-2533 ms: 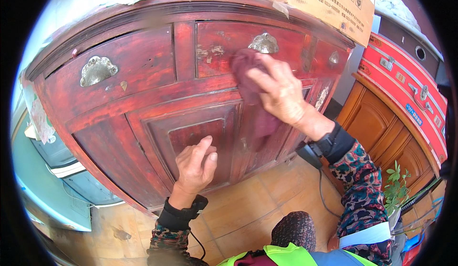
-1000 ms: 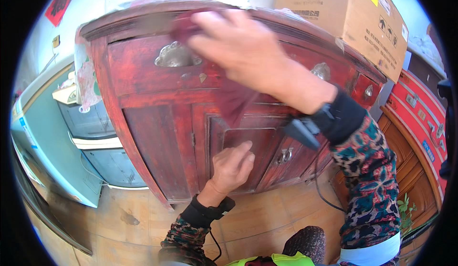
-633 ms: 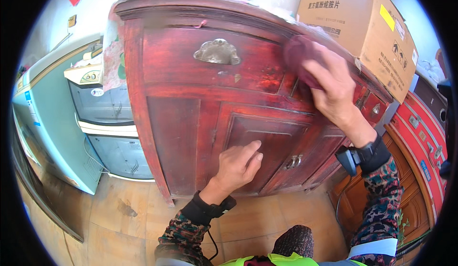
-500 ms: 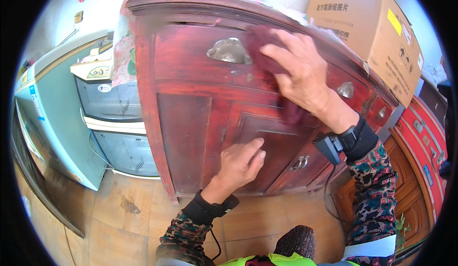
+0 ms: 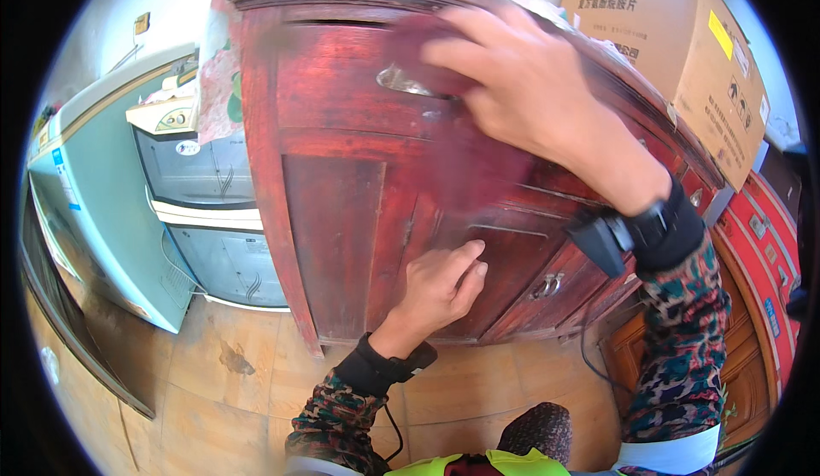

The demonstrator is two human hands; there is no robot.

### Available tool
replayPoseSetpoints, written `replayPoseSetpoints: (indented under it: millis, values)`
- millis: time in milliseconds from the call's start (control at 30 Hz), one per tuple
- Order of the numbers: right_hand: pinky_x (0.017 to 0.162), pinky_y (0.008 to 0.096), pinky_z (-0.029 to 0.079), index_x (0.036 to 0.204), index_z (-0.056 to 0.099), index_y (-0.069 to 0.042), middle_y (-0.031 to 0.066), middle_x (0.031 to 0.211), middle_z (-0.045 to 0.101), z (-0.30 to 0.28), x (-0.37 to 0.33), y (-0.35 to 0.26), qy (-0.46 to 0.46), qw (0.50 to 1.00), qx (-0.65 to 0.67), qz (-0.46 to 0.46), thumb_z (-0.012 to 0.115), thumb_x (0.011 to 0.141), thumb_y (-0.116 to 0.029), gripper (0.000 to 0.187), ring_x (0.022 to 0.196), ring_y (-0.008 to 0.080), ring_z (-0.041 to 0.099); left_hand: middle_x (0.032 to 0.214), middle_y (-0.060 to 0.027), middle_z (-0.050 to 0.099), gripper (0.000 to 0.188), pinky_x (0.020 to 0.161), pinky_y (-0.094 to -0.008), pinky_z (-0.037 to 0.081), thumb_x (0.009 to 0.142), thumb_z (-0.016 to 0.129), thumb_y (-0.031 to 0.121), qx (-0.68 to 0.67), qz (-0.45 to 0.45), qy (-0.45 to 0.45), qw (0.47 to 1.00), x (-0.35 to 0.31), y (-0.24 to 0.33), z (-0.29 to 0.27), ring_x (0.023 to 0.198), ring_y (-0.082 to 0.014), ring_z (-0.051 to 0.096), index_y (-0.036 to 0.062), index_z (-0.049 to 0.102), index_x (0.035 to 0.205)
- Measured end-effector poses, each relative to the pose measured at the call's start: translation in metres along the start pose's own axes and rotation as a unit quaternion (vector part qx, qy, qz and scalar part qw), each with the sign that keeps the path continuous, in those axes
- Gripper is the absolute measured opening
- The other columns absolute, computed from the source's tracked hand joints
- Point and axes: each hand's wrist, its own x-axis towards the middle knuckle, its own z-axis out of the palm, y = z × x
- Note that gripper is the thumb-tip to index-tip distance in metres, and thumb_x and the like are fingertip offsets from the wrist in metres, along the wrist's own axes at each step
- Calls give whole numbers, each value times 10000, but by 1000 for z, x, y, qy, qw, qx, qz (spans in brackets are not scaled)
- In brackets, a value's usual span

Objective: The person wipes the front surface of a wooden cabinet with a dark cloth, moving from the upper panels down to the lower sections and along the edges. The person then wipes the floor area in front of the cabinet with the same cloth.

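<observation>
One maroon cloth is filling my right hand against the red cabinet; my left hand is hovering empty, half-curled.

multicoloured patterned sleeves | black wristbands | black cable | lime-yellow vest

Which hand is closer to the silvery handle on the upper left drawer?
Right. The right hand holds a dark red cloth that partly hides the handle; the left hand is lower, before the cabinet door.
</observation>
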Motion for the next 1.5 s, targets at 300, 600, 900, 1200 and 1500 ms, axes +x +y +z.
replayPoseSetpoints:
  millis: [300,600,900,1200,1500]
  values:
    - [768,391,546,1045,686,-165,83,1228,632,26,5,-17,107,992,46,43,650,629,-20,442,1011,328,608,676,-100,629,237,525,-361,471,813,703,58,-16,2,44,999,10,3,-8,546,-258,601,15,661,1043]
    - [635,323,541,729,698,-86,67,886,606,74,100,-93,164,983,5,-82,669,682,-170,100,893,274,591,654,-122,610,120,544,-411,482,808,674,55,34,-1,31,999,12,2,-17,588,-316,616,32,639,920]
    - [726,373,559,970,651,-138,60,1121,580,41,68,-88,-38,989,32,-137,659,695,-107,276,960,299,572,682,-124,618,194,562,-406,500,785,681,59,-7,-9,14,1000,10,18,-17,608,-326,624,39,638,972]
    - [618,350,561,877,649,-2,179,977,569,88,77,-169,45,992,56,-100,649,667,-76,223,896,315,560,722,-161,622,143,635,-474,506,853,601,186,159,88,-13,983,-11,-5,-4,719,-379,635,53,633,895]
    - [665,389,567,1008,634,-164,63,1121,579,76,63,-143,69,992,93,-57,610,734,-80,287,942,291,584,830,-218,666,189,686,-497,521,825,558,195,53,-79,-314,945,-19,40,-9,826,-389,660,26,642,841]
